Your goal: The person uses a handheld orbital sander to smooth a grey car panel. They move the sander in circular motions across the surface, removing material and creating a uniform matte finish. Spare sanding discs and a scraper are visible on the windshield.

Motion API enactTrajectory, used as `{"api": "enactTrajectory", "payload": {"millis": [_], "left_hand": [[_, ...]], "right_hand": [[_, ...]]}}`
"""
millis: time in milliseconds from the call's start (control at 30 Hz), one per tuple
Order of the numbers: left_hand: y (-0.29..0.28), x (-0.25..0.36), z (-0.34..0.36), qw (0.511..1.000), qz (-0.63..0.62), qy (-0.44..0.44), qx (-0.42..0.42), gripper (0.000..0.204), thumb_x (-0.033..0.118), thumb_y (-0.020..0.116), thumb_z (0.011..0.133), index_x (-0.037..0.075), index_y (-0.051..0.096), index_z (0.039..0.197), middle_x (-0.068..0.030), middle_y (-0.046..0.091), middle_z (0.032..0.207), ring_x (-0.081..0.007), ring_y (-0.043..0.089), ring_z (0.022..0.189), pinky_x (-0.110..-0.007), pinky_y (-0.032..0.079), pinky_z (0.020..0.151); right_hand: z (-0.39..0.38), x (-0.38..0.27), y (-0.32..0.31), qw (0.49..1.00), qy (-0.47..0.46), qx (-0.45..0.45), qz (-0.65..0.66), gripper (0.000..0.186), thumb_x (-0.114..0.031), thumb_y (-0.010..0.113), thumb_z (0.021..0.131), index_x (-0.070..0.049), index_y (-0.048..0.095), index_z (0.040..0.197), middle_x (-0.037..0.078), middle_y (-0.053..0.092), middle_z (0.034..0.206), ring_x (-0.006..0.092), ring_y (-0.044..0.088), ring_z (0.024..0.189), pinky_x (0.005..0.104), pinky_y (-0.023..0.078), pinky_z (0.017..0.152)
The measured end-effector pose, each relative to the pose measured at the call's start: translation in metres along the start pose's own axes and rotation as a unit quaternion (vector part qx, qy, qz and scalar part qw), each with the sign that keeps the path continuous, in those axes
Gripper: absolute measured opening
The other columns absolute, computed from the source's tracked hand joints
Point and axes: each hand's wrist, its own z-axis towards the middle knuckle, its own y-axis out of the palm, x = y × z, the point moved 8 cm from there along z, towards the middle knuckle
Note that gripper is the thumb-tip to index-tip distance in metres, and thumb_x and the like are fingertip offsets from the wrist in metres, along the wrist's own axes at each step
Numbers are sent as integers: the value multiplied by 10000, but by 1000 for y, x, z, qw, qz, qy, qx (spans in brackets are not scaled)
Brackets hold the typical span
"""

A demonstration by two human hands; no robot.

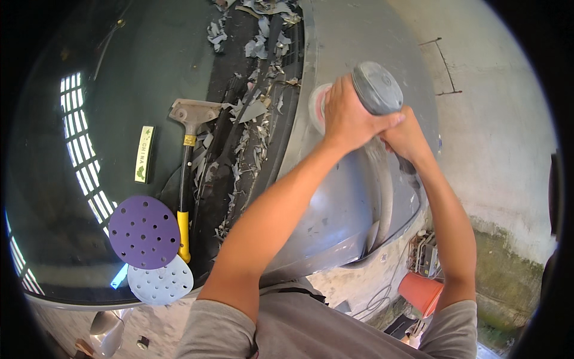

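My left hand (345, 116) is wrapped around the body of a grey power sander (378, 88), its fingers closed. Behind it, my right hand (408, 136) grips the same sander near its handle end, partly hidden by the tool. The round sanding pad (318, 107) shows beyond my left hand, against the grey car hood (326, 197). From the handle a pale hose (382, 197) runs back over the hood toward me.
On the dark windshield (143, 72) lie a long scraper (185, 179) with a yellow grip, a purple perforated sanding disc (143, 232), a pale disc (160, 282) and a small box (144, 154). Paint flakes (254, 110) fill the cowl. An orange bucket (421, 293) stands below right.
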Motion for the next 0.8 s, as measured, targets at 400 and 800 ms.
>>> {"api": "enactTrajectory", "payload": {"millis": [400,800], "left_hand": [[8,-13,95,972,-138,-18,-189,549,225,963,839,20,683,1265,-68,772,1124,-178,735,1018,-352,604,934],[-49,19,48,994,-58,19,-90,853,472,1025,713,-49,641,1269,-160,768,1181,-247,753,1074,-387,604,960]], "right_hand": [[76,-15,-4,993,-20,102,55,242,-193,783,824,33,709,777,121,646,614,215,639,513,401,493,490],[23,-37,26,979,-93,180,3,393,-187,689,783,91,763,1052,345,775,1054,516,761,1040,531,622,939]]}}
